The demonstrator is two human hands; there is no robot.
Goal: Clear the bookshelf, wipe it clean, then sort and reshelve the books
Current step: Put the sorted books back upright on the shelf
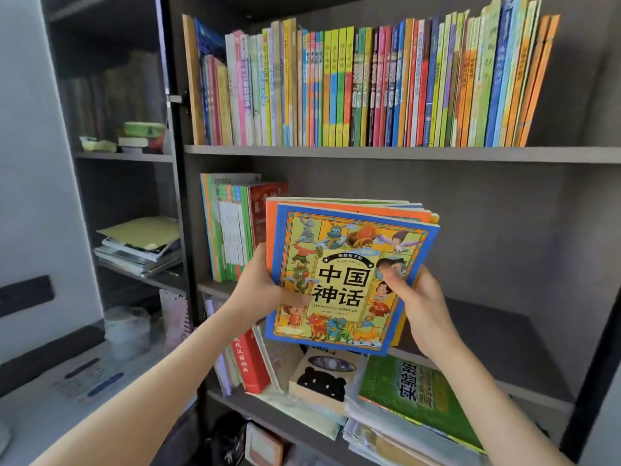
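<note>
Right now both hands hold a small stack of thin picture books (349,277) in the middle of the frame, in front of the middle shelf (497,334) of a dark grey bookshelf (403,154). The front book has a blue border, a yellow illustrated cover and large black Chinese characters; orange and yellow edges of the books behind it show at its top and right. The stack leans slightly to the right.

The left hand (265,287) grips the stack's left edge, thumb pressed flat on the front cover and fingers hidden behind. The right hand (420,307) grips the right edge the same way, thumb curled onto the cover.

Across the top of the frame, a long row of colourful books (369,89) stands upright on the upper shelf, the last few at the right leaning. On the middle shelf, left of the held stack, a short row of upright books (232,227) stands against the side wall; the board to the right is bare.

Below, on the lower shelf, a red book (250,361) stands upright, a book with a black bear shape (322,378) lies beside it, and a green book (420,395) lies flat on a pile of papers.

At the left of the frame, a neighbouring compartment holds a yellow envelope on a pile of papers (141,243).
</note>
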